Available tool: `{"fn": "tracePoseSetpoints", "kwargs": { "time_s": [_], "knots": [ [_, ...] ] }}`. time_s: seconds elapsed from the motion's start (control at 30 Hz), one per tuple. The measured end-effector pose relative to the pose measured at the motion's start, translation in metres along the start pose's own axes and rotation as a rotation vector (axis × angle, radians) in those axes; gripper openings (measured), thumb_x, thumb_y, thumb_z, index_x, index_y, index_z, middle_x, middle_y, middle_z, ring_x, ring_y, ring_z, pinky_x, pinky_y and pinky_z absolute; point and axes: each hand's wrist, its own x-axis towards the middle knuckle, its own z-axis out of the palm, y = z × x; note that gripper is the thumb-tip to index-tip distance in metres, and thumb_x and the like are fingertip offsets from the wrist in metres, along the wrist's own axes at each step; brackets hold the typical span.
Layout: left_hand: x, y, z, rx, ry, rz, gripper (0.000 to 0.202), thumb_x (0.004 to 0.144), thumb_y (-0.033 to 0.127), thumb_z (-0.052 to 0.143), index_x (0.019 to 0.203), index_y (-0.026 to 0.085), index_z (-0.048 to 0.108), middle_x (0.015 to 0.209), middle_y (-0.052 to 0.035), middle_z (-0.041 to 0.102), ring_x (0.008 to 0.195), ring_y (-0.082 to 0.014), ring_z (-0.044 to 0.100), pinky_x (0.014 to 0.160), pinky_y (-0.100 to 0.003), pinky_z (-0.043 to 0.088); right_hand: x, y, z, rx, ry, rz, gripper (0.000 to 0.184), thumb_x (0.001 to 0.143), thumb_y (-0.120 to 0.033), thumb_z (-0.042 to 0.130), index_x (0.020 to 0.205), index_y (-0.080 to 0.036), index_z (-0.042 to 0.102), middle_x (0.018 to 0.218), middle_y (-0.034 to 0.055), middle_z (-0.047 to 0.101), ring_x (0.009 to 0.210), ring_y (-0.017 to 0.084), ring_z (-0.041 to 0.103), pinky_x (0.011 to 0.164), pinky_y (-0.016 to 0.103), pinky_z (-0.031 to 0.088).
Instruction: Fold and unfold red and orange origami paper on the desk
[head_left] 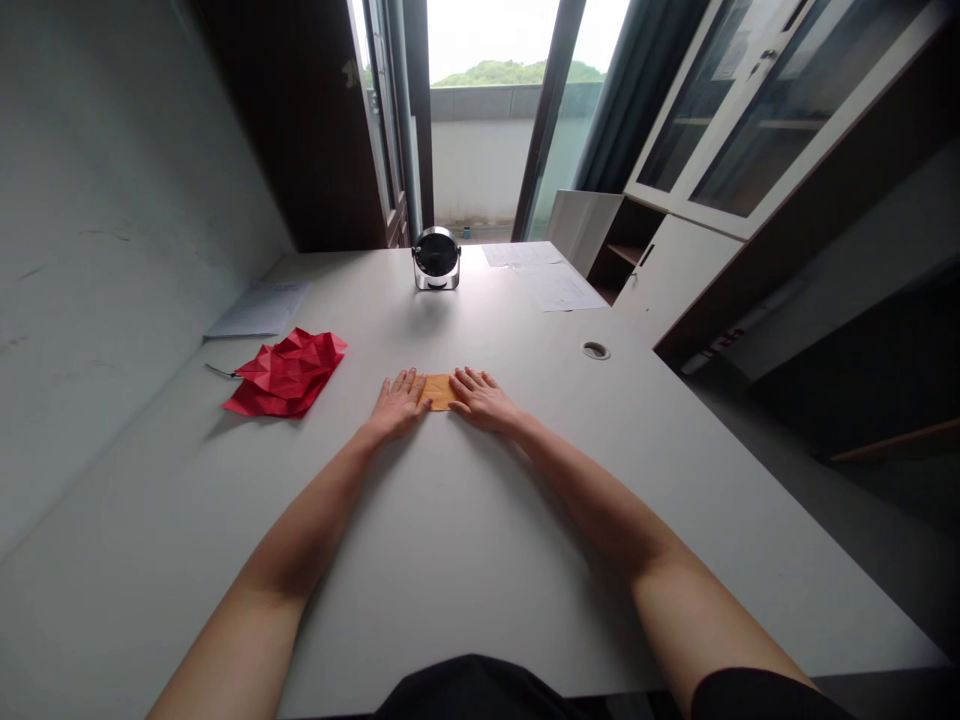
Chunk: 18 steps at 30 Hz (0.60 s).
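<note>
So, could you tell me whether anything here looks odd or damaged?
Nothing stands out. The left hand and right hand lie flat on the orange paper; the creased red paper sits to their left.

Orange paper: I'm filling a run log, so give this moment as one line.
left hand: flat on orange paper | right hand: flat on same paper | red folded paper: left, untouched

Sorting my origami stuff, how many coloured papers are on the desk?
2: a red creased paper lies left of the left hand; an orange paper lies under the left hand and right hand, partly hidden.
</note>
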Motion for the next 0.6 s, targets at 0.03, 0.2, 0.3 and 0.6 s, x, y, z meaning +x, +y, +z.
{"fn": "tracePoseSetpoints", "kwargs": {
  "time_s": [0.03, 0.2, 0.3, 0.6],
  "knots": [
    [0.0, 0.0, -0.001, 0.0, 0.0, -0.009, 0.071, 0.098, 0.06, 0.018, 0.158, 0.022, 0.023, 0.167, -0.0071, 0.009, 0.154, -0.0263, 0.007, 0.123, -0.052, 0.006, -0.001, 0.003, -0.001, -0.004, -0.004, 0.032, 0.076, 0.099, -0.067, 0.021, 0.158, -0.019, 0.026, 0.165, 0.009, 0.017, 0.153, 0.028, 0.01, 0.124, 0.05, 0.008],
    [-0.001, 0.0, -0.006, -0.001, -0.006, -0.045, 0.072, 0.097, 0.061, 0.019, 0.158, 0.022, 0.023, 0.167, -0.007, 0.01, 0.154, -0.0264, 0.006, 0.123, -0.052, 0.006, -0.009, 0.022, -0.006, -0.035, 0.029, 0.205, 0.079, 0.098, -0.068, 0.018, 0.158, -0.017, 0.027, 0.165, 0.0111, 0.016, 0.153, 0.029, 0.011, 0.123, 0.052, 0.01],
    [0.0, 0.0, -0.005, 0.006, 0.003, -0.05, 0.073, 0.097, 0.062, 0.018, 0.159, 0.022, 0.022, 0.167, -0.0067, 0.009, 0.154, -0.0259, 0.005, 0.123, -0.051, 0.006, -0.01, 0.019, -0.009, -0.065, 0.15, 0.236, 0.074, 0.101, -0.061, 0.018, 0.155, -0.012, 0.032, 0.163, 0.014, 0.022, 0.153, 0.028, 0.015, 0.123, 0.05, 0.009],
    [0.0, 0.002, -0.003, 0.016, 0.012, -0.059, 0.074, 0.096, 0.063, 0.019, 0.159, 0.023, 0.022, 0.167, -0.0071, 0.01, 0.154, -0.0265, 0.007, 0.123, -0.05, 0.006, 0.002, -0.021, -0.001, -0.004, 0.043, -0.095, 0.059, 0.104, -0.047, 0.027, 0.156, -0.021, 0.032, 0.162, 0.0075, 0.026, 0.152, 0.024, 0.02, 0.124, 0.045, 0.014]
  ]
}}
